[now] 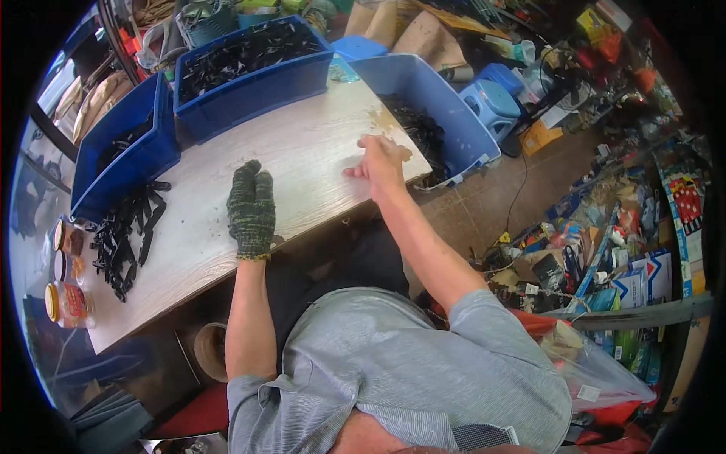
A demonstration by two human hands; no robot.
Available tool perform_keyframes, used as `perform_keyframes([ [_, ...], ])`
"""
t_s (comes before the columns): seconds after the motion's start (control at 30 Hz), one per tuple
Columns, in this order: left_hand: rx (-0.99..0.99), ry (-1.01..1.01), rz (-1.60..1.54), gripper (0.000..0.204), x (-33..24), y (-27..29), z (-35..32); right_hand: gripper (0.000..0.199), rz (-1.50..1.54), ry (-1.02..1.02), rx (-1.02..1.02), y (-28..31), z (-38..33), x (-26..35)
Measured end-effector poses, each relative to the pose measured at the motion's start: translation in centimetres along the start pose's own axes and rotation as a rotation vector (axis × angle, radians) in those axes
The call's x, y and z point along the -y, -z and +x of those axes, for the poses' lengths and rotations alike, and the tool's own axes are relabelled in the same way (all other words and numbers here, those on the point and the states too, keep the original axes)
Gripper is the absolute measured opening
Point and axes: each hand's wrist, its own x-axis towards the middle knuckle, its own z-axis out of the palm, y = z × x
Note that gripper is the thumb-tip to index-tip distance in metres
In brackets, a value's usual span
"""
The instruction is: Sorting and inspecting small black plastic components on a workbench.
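Note:
My left hand (252, 209), in a dark green knitted glove with a yellowish cuff, rests on the pale wooden table (198, 198). Its fingers are stretched out, and nothing shows in them. My bare right hand (382, 163) is over the table's right end, fingers apart and with nothing visible in it. To the left of the gloved hand lies a loose pile of black, narrow plastic-looking pieces (121, 246). Just beyond the right hand, more black pieces (414, 129) fill part of a light blue tub (461, 125) beside the table edge.
A dark blue bin (253, 94) heaped with black pieces stands at the table's far side. Another blue bin (128, 174) sits at its left. Several lidded jars (68, 303) line the left edge. A blue stool (490, 106) and cluttered goods (605, 250) are to the right.

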Motion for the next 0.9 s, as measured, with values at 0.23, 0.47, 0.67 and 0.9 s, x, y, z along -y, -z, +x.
perform_keyframes([
  [0.23, 0.043, 0.041, -0.036, 0.027, 0.6, 0.0, 0.3, 0.021, -0.015, 0.094, 0.06, -0.1, 0.0, -0.7],
  [0.47, 0.03, -0.082, 0.057, 0.028, -1.0, 0.3, 0.0, 0.022, -0.081, -0.014, 0.037, -1.1, 0.6, 0.4],
  [0.67, 0.108, 0.078, 0.036, 0.032, -3.4, 1.3, 0.9, 0.022, -0.036, -0.014, 0.05, -1.9, 3.2, 1.0],
  [0.9, -0.253, -0.336, 0.363, 0.04, -4.5, 4.4, 9.8, 0.02, -0.028, 0.02, 0.031, -3.2, 7.4, 1.0],
])
